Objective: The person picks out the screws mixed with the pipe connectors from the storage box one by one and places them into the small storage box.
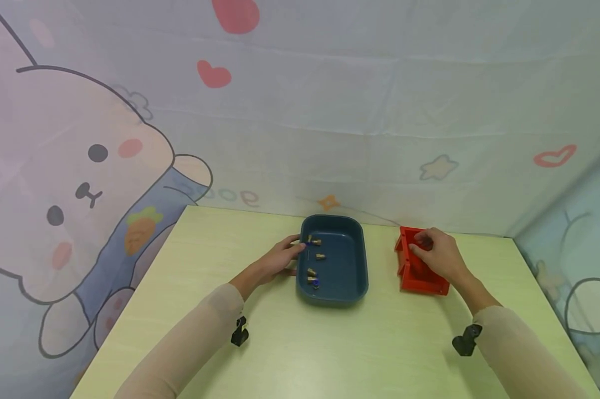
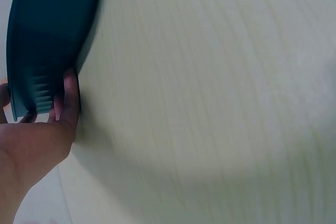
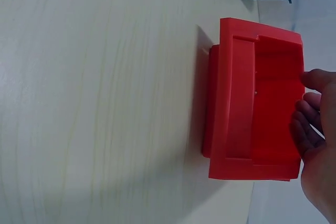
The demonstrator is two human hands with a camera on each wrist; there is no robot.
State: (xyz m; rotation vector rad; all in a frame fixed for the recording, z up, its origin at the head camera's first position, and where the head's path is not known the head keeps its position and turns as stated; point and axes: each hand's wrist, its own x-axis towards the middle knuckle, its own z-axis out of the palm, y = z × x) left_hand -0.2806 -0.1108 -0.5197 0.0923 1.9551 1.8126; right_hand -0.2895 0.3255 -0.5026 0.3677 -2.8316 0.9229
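A dark blue plastic tray (image 1: 337, 271) sits on the table, with several small brass fittings (image 1: 321, 256) along its left side, some with blue parts. My left hand (image 1: 282, 257) grips the tray's left side, thumb at the rim and fingers against the outer wall. In the left wrist view, those fingers (image 2: 69, 100) lie along the tray's wall (image 2: 50, 35). To the right stands a red plastic bin (image 1: 421, 284). Over its opening is my right hand (image 1: 441, 255), fingers loosely bent and thumb apart from them. The right wrist view shows nothing between them above the red bin (image 3: 239, 103).
The light wood table (image 1: 280, 354) ends at a cloth backdrop (image 1: 354, 138) right behind the tray and bin. A strip of bare tabletop (image 1: 381, 260) separates the two containers. Black wrist devices (image 1: 465, 341) hang below both forearms.
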